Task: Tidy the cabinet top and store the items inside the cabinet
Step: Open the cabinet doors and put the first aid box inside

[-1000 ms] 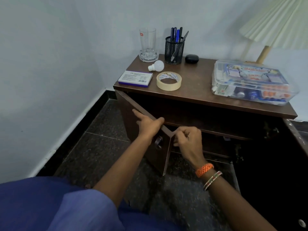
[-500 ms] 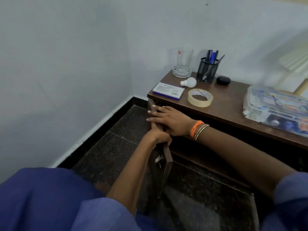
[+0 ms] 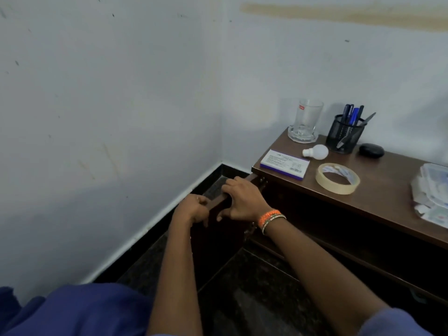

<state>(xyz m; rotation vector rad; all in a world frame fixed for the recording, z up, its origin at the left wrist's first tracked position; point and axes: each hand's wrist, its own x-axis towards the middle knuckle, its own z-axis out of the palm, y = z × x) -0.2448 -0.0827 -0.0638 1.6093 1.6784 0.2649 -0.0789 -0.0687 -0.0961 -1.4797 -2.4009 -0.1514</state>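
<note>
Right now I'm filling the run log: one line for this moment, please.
stage: opening cabinet door | left hand: grips door top edge | right hand: grips same edge | cabinet top: items unstored

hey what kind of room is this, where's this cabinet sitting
Probably a corner of a home room or small office. A low brown cabinet stands against plain painted walls on dark stone flooring, and its top holds a pen holder, a tape roll and a glass mug.

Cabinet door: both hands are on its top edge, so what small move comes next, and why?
Probably let go of the cabinet door, already swung wide, and send the right hand to the purple-edged box at the near corner; nothing is stored yet.
</note>
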